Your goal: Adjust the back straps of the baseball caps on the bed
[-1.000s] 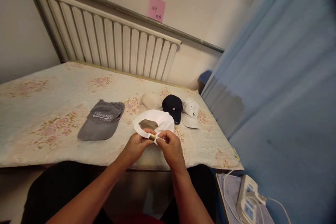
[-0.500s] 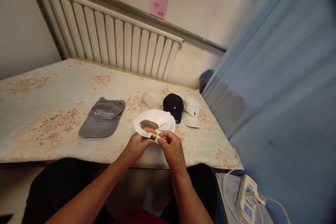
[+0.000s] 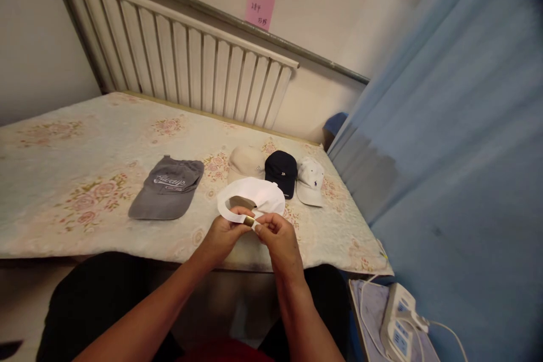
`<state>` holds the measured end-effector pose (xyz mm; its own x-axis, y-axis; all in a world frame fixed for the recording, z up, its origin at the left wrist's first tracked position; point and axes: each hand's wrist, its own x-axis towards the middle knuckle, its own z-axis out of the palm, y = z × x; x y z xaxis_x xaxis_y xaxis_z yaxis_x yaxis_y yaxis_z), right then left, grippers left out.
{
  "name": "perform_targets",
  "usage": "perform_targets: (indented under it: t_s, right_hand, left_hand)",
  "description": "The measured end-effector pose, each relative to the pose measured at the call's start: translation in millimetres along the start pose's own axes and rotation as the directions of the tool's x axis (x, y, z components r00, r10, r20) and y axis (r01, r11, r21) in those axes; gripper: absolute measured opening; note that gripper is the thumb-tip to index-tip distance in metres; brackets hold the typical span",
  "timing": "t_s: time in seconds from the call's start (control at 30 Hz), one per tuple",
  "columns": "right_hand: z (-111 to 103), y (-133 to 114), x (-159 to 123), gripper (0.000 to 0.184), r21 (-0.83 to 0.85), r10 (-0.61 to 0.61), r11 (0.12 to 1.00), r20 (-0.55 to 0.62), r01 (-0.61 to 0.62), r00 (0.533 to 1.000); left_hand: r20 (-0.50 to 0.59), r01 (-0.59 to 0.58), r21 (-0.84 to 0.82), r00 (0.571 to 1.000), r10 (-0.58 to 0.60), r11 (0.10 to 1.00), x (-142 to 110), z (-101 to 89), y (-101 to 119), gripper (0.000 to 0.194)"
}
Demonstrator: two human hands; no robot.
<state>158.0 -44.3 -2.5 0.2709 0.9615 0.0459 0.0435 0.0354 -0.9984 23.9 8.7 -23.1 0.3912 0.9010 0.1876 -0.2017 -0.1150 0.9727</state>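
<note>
Between my two hands is a white baseball cap (image 3: pixel 265 192), its rear opening turned toward me. My left hand (image 3: pixel 223 237) pinches the back strap just left of a brass-coloured buckle (image 3: pixel 249 220). On the buckle's right, my right hand (image 3: pixel 278 240) grips the strap end between thumb and fingers. Behind the held cap lie a beige cap (image 3: pixel 246 162), a black cap (image 3: pixel 281 172) and another white cap (image 3: pixel 310 181) with a small dark logo. Off to the left a grey cap (image 3: pixel 167 188) with white lettering rests on the bed.
The caps lie on a floral bedspread (image 3: pixel 178 136). A white radiator (image 3: pixel 182 56) runs along the wall behind it, and a blue curtain (image 3: pixel 424 124) hangs on the right. At the lower right, a power strip (image 3: pixel 399 322) with cables sits on a small stand.
The strap end at the buckle looks slightly shorter between my fingers. Both hands keep their grip, and the view has shifted a little.
</note>
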Motion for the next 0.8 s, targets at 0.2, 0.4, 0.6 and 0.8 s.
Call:
perform_targets:
  t_s: [0.2, 0.4, 0.6, 0.8]
  right_hand:
    - [-2.2, 8.6, 2.1, 0.010, -0.004, 0.008, 1.000, 0.012, -0.008, 1.000]
    - [0.2, 13.0, 0.4, 0.009, 0.068, 0.011, 0.998, -0.007, -0.010, 1.000]
    - [3.2, 12.7, -0.2, 0.004, 0.065, 0.018, 0.998, -0.028, -0.016, 0.999]
    - [6.1, 4.6, -1.4, 0.004, -0.019, 0.016, 1.000, -0.051, -0.017, 0.999]
  left_hand:
    - [0.027, 0.016, -0.044, 1.000, -0.015, 0.999, -1.3, -1.6, -0.6, 0.014]
    - [0.036, 0.041, -0.081, 0.999, -0.038, 0.996, -0.4, -2.6, 2.5, 0.019]
    - [0.065, 0.086, -0.142, 0.995, -0.077, 0.986, -0.6, -5.2, 5.1, 0.025]
    - [-0.012, 0.121, -0.201, 0.992, -0.126, 0.972, -2.5, -1.5, 7.3, 0.031]
